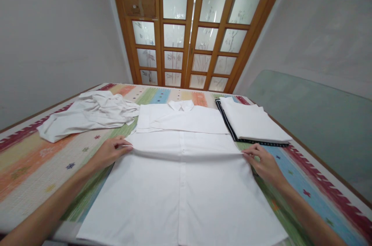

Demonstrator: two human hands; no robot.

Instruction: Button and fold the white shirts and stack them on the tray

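A white button-up shirt (pixel 157 188) lies front up in front of me, its collar at the far end and its hem toward me. The sleeves are laid across the upper chest. My left hand (pixel 112 151) pinches the shirt's left side edge about midway down. On the opposite edge, at about the same height, my right hand (pixel 263 160) pinches the fabric between thumb and fingers. A slightly raised crease runs across the shirt between both hands.
A crumpled white garment (pixel 93 112) lies at the far left. At the right is a stack of folded white cloth (pixel 252 120) with a black piece beneath. A striped, patterned cloth (pixel 87 149) covers the table. Beyond stand wooden doors with glass panes (pixel 174 36); a greenish panel (pixel 314 110) leans on the right wall.
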